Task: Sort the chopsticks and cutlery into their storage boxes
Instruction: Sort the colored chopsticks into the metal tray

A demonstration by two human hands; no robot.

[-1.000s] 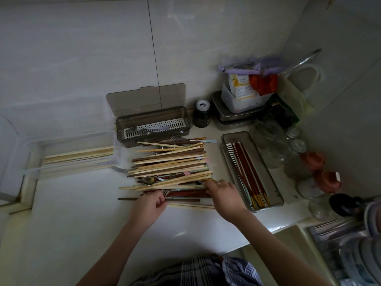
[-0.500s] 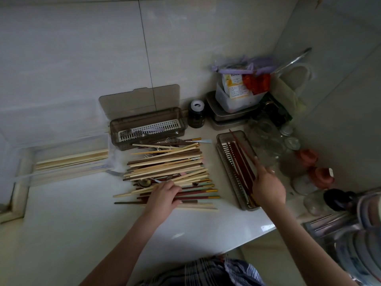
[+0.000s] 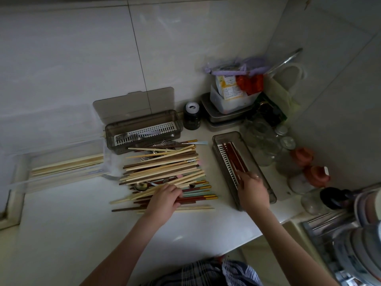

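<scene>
The white bench [image 3: 61, 234] carries every item. A mixed pile of chopsticks and cutlery [image 3: 162, 168] occupies its centre: pale wooden, dark brown, and gold-tipped coloured chopsticks lie roughly parallel, with spoons and forks partly buried beneath.

Three storage boxes surround the pile. The clear box [image 3: 24, 178] on the left holds pale wooden chopsticks [image 3: 68, 166]. The smoked box [image 3: 142, 131] behind the pile stands with its lid raised against the wall; forks lie on its white slotted insert. The third box [image 3: 245, 153], to the right of the pile, holds red-brown chopsticks [image 3: 234, 157] on a slotted insert.

The left hand [image 3: 165, 201] rests palm down on the near edge of the pile, fingers curled onto dark red chopsticks. The right hand [image 3: 252, 190] is over the near end of the right-hand box, fingertips pinching the ends of the red-brown chopsticks lying inside.
</scene>
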